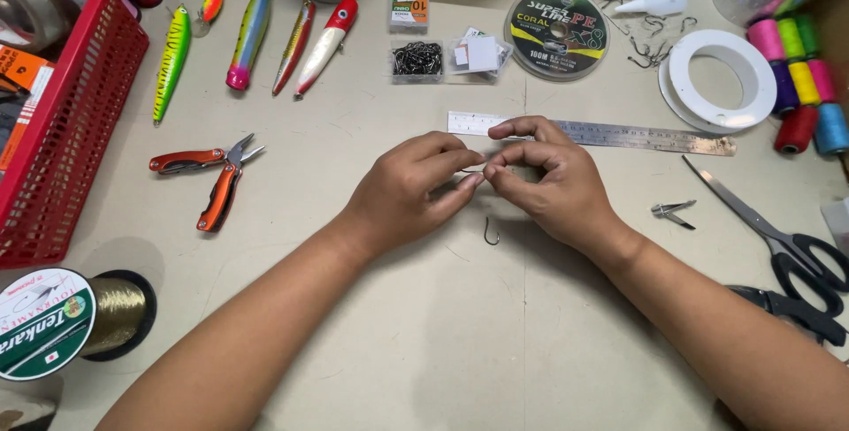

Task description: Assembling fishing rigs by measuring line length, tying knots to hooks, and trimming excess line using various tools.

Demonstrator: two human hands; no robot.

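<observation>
A small dark wire hook [471, 171] sits at the centre of the table [424, 343], pinched between the fingertips of both hands. The left hand [411, 190] is closed to a pinch on the hook's left end; the right hand [548, 179] is curled, thumb and forefinger meeting on the right end, with its index finger lying over the near edge of a steel ruler [619, 135]. A second bare hook [489, 233] lies loose on the table just near of the hands. Open surface extends near of the forearms; both sides carry tools. To the left lie orange-handled folding pliers [212, 175], jaws apart; to the right a small metal clipper [674, 212] and black-handled scissors [778, 245]. Far of the ruler, a small clear box [416, 60] holds dark hooks, and a flat round line spool [557, 33] sits beside it. Four long glossy fishing lures [252, 42] lie in a row at far left. A red mesh plastic basket [80, 122] occupies the left edge, its contents partly hidden. A spool of gold thread [62, 320] stands at near left. A white ring [721, 82] and coloured thread reels [800, 77] sit at far right.
</observation>
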